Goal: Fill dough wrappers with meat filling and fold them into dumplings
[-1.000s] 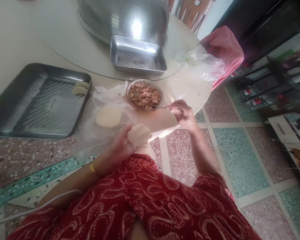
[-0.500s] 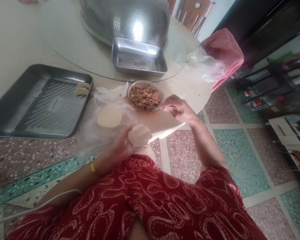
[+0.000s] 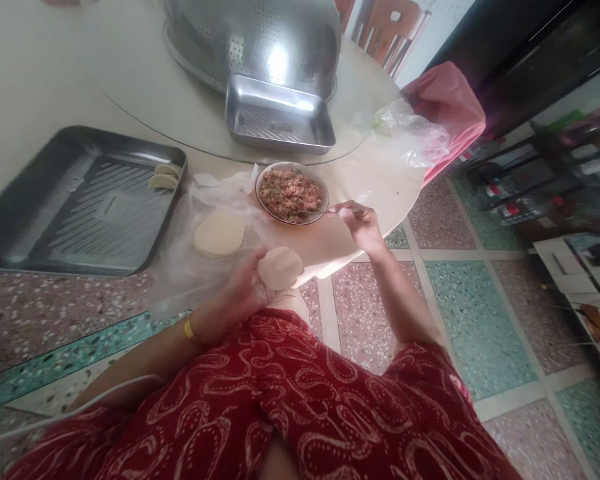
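Dough, a thin pale wrapper (image 3: 280,267), lies flat across the fingers of the left hand (image 3: 240,293), which is cupped half open under it, just on the near side of the bowl of minced filling (image 3: 292,193). It looks soft, light and floppy, likely to tear or stick if pinched, so I judge it best carried from beneath with the rim left free. The right hand (image 3: 359,223), just right of the bowl, is closed round the handle of a spoon (image 3: 320,212) whose tip sits in the filling. Left of the bowl a stack of wrappers (image 3: 219,234) rests on clear plastic on the surface. Farther left of the bowl a steel tray (image 3: 40,220) holds folded dumplings (image 3: 163,177) in its corner.
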### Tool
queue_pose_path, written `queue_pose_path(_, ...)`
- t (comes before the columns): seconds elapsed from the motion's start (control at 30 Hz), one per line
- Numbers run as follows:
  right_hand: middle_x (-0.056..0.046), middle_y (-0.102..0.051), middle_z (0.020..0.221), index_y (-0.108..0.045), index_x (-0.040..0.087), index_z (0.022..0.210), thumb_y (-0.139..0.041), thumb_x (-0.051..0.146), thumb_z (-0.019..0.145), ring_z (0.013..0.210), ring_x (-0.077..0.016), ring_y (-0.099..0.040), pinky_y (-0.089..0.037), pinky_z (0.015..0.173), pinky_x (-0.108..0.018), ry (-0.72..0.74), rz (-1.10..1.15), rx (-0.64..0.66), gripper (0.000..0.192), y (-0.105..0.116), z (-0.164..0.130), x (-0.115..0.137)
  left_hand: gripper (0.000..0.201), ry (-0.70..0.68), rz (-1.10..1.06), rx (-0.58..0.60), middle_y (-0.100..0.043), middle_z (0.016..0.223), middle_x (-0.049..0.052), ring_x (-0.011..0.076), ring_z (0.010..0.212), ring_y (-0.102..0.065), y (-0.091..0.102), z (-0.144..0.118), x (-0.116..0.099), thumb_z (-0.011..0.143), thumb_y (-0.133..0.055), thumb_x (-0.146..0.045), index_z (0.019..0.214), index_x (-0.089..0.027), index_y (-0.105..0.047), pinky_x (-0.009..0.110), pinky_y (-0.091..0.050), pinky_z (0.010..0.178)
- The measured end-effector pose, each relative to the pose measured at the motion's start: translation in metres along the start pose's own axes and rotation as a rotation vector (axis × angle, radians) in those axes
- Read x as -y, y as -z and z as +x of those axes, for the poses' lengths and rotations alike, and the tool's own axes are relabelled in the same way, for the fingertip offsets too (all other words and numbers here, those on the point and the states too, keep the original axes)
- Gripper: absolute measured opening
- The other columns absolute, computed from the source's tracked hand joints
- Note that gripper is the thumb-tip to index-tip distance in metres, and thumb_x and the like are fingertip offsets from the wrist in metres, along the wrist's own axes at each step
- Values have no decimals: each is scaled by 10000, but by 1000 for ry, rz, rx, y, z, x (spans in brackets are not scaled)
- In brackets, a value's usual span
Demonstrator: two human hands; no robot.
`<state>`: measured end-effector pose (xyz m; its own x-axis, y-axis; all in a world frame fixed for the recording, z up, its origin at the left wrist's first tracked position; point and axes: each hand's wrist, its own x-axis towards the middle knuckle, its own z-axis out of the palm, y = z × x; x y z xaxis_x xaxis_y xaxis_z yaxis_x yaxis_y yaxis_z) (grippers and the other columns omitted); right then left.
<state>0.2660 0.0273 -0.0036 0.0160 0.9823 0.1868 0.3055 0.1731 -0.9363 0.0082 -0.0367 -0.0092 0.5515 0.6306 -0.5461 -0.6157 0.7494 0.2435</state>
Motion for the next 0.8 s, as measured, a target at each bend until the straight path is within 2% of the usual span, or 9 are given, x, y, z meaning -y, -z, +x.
queue_pose_path(0.1,-1,-726,745,-697,253,741,-674,547,795,772,-165,-707,-559,781,-362,-122,82,-145,301,-12,4,-5,428,4,-19,-109,-760,981,154,250,981,-739,-6,7,-4,1025,-399,-368,1236,-75,-630,349,-608,869)
queue_pose_path(0.17,-5,-720,720,-679,240,740,-668,493,790,717,-146,-692,-539,703,-324,-220,167,-211,259,-19,7,-7,425,1,-42,-132,-759,999,152,246,981,-739,-9,13,-9,1013,-438,-376,1255,-78,-619,336,-612,866)
queue_pose_path(0.33,3,-684,622,-652,222,776,-642,375,808,573,-119,-603,-489,585,-287,-422,391,-214,156,-31,10,-8,484,-9,-85,-25,-762,1006,156,279,1002,-734,-17,21,-20,1005,-435,-433,1287,-80,-606,388,-612,889)
queue_pose_path(0.43,2,-690,637,-636,223,808,-618,368,832,581,-115,-595,-498,588,-277,-457,468,-214,148,-31,10,-10,429,-85,-72,-58,-769,985,131,264,983,-738,-25,21,-22,1012,-432,-380,1284,-99,-609,382,-604,908)
queue_pose_path(0.5,0,-694,651,-626,225,818,-614,390,836,595,-115,-601,-508,592,-274,-451,464,-217,166,-29,11,-11,389,-120,-68,-84,-771,966,109,242,971,-740,-31,20,-23,1017,-427,-335,1272,-110,-615,355,-596,917)
queue_pose_path(0.6,-2,-688,662,-611,237,823,-602,463,836,607,-129,-614,-527,590,-292,-365,377,-191,227,-23,11,-8,381,-119,-71,-95,-768,944,103,236,964,-738,-34,20,-24,1019,-423,-325,1259,-106,-621,349,-584,933)
queue_pose_path(0.8,-25,-716,736,-674,249,820,-635,474,836,670,-160,-669,-573,647,-344,-156,235,-223,230,-20,-14,20,515,-67,-77,-14,-757,980,142,277,1039,-716,-26,20,-25,1029,-365,-440,1326,-76,-575,391,-578,939)
